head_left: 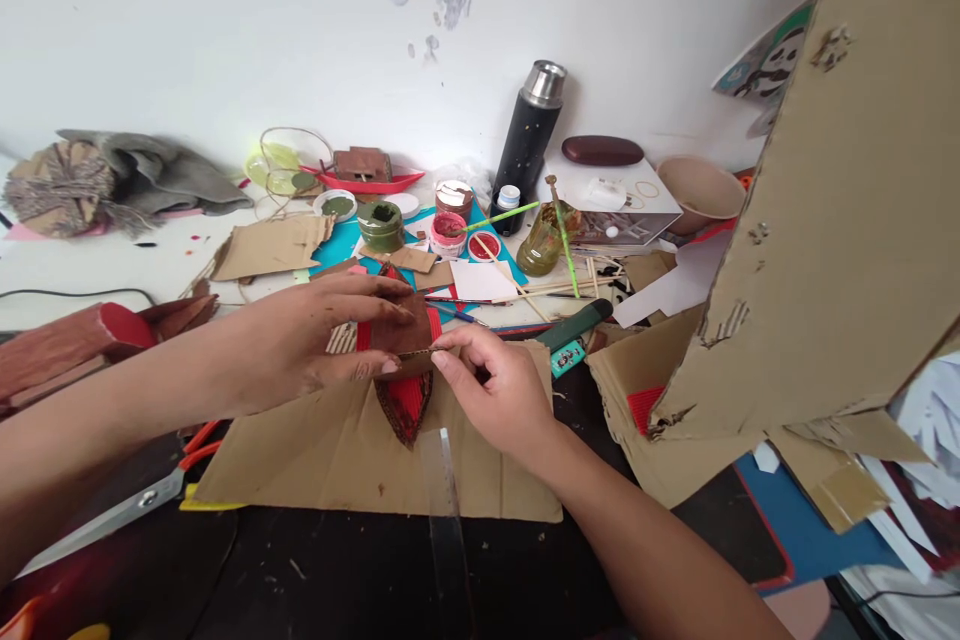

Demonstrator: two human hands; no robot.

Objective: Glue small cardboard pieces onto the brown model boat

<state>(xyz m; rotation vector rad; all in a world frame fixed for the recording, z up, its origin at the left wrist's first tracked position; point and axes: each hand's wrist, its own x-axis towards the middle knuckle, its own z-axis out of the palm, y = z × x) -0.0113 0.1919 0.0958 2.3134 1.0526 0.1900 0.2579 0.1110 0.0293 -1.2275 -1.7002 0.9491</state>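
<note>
A small cardboard boat [406, 408] with a red inside and dark brown edges lies on a flat cardboard sheet [315, 465], one pointed end towards me. A brown-painted cardboard piece [397, 332] arches across its middle. My left hand [307, 340] reaches over from the left, fingers on top of the brown piece and thumb at its near edge. From the right, my right hand [502, 390] pinches the near right corner of that piece between thumb and forefinger. A clear ruler [448, 500] lies just below the boat, partly over the sheet's front edge.
Orange-handled scissors [150, 498] lie at left, beside a brown-and-red painted piece [75, 350]. Behind stand paint jars [381, 228], a black thermos [529, 140], a jar with a brush [546, 242] and another red boat [364, 180]. A large upright cardboard panel [840, 220] blocks the right side.
</note>
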